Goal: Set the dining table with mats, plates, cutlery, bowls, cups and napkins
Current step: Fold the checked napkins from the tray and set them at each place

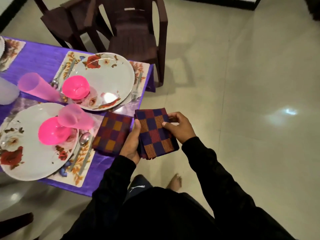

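Head view, looking down past black sleeves. Stack of folded checked cloth napkins in purple, red and orange (155, 134) held off the edge of the purple-clothed bench (39, 61), over the pale tiled floor (242, 84). Left hand (132, 144) cupped under and along the stack's near-bench side, thumb on top: a carrying grip, there to keep the pile square. Right hand (180, 128) pinching the top layer at the stack's far corner, fingertips curled over the edge; most likely peeling one napkin free for laying.

One folded checked napkin (112, 134) already flat on the bench, just beside the stack, tucked against the near floral place mat (81, 168). On that mat: white floral plate (31, 161) carrying a bright pink plastic bowl (52, 130), a translucent pink cup (74, 116) beside it, a steel spoon (83, 141) at the plate's side.

Beyond the laid napkin, second floral plate (110, 75) with its own pink bowl (75, 87), pink cup (34, 86), fork (136, 90) on the side nearest the dark brown plastic chair (131, 32). No napkin visible at that setting, so probably next in line.
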